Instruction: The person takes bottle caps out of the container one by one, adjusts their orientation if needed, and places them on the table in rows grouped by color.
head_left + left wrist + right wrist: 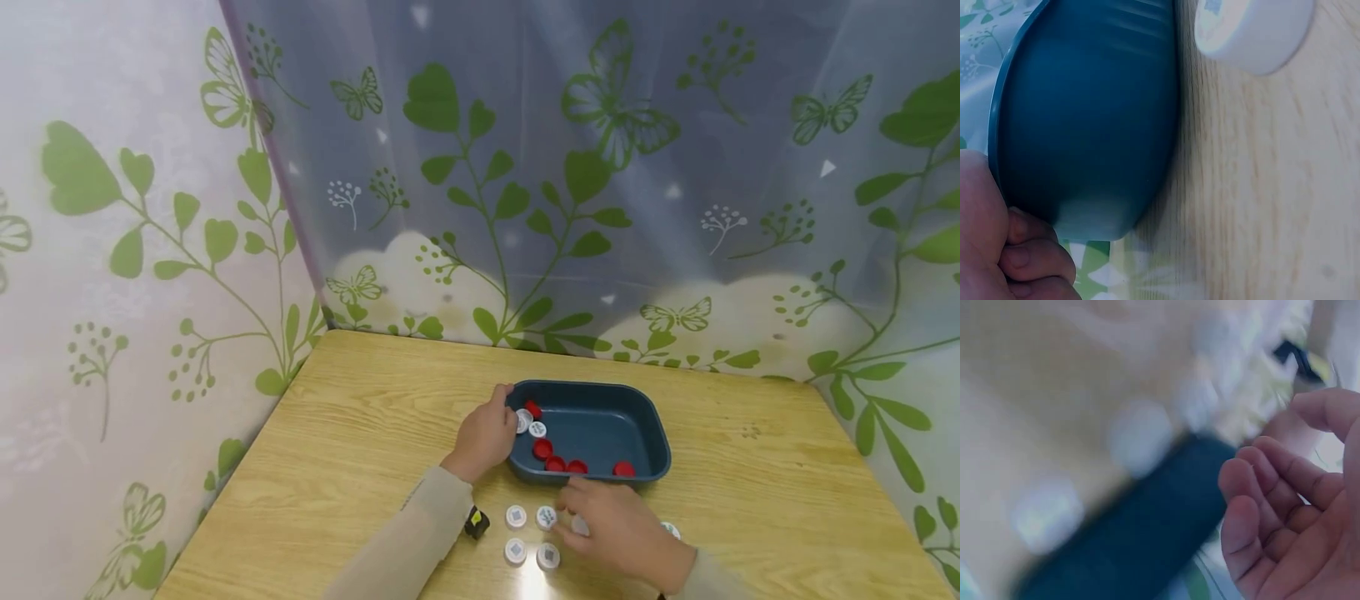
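Note:
A dark blue plastic tub stands on the table, with several red bottle caps and white caps inside, mostly toward its left and front. At the tub's left end, my left hand grips the rim; the left wrist view shows fingers curled against the blue wall. In front of the tub, my right hand hovers over white caps with printed tops, such as this white cap. It partly covers one of them. In the right wrist view its fingers bend loosely around nothing.
Several white caps lie in two rows before the tub, among them a near-left white cap. Another cap shows beyond the right wrist. The wooden table meets a leaf-printed curtain at the back and left.

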